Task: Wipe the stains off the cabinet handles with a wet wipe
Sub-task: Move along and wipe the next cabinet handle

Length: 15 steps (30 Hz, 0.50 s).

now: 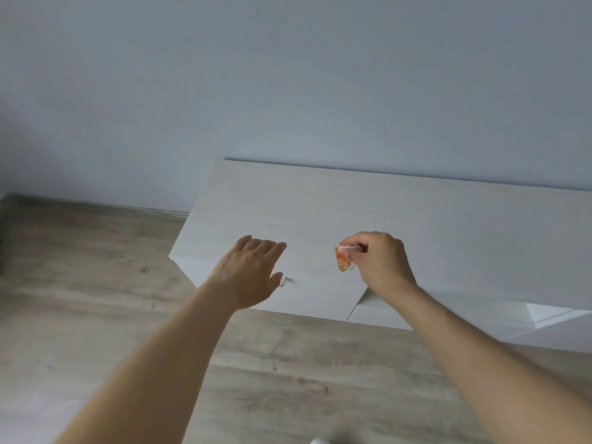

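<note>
A low white cabinet (416, 225) stands against the wall, seen from above. My right hand (381, 261) pinches a crumpled wet wipe (343, 257) with orange stains, held over the cabinet's front edge. My left hand (251, 272) hovers open, fingers stretched, over the cabinet's left front corner. Just right of its thumb a small metal handle (286, 281) peeks out on the cabinet front; most of it is hidden by the hand.
Pale wood floor (96, 299) spreads left of and in front of the cabinet. A plain grey-blue wall (288, 75) rises behind. A seam between two cabinet fronts (355, 307) shows below my right wrist.
</note>
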Motion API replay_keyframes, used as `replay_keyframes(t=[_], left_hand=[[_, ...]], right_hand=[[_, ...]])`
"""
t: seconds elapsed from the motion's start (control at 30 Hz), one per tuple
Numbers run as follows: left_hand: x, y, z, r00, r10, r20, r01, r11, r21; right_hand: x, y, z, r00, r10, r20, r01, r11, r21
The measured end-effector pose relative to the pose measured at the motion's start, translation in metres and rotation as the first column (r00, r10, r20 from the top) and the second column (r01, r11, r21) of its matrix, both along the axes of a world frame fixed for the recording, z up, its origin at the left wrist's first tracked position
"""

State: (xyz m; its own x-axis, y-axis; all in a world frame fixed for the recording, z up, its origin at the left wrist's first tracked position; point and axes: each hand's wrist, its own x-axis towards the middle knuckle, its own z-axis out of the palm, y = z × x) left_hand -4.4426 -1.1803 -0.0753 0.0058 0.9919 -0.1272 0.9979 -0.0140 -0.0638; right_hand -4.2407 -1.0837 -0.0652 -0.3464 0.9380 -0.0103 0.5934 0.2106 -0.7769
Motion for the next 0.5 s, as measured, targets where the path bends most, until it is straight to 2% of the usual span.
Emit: replay_keyframes(t=[0.33, 0.5], left_hand=[[-0.063, 0.02, -0.068, 0.995, 0.077, 0.063, -0.072, 0.994, -0.081], [-0.104, 0.026, -0.093, 0.998, 0.036, 0.055, -0.028, 0.99, -0.138]], right_hand=[[-0.067, 0.032, -0.056, 0.996, 0.008, -0.085, -0.019, 0.992, -0.129], [-0.103, 0.037, -0.082, 0.993, -0.085, -0.085, 0.068, 0.98, -0.185]])
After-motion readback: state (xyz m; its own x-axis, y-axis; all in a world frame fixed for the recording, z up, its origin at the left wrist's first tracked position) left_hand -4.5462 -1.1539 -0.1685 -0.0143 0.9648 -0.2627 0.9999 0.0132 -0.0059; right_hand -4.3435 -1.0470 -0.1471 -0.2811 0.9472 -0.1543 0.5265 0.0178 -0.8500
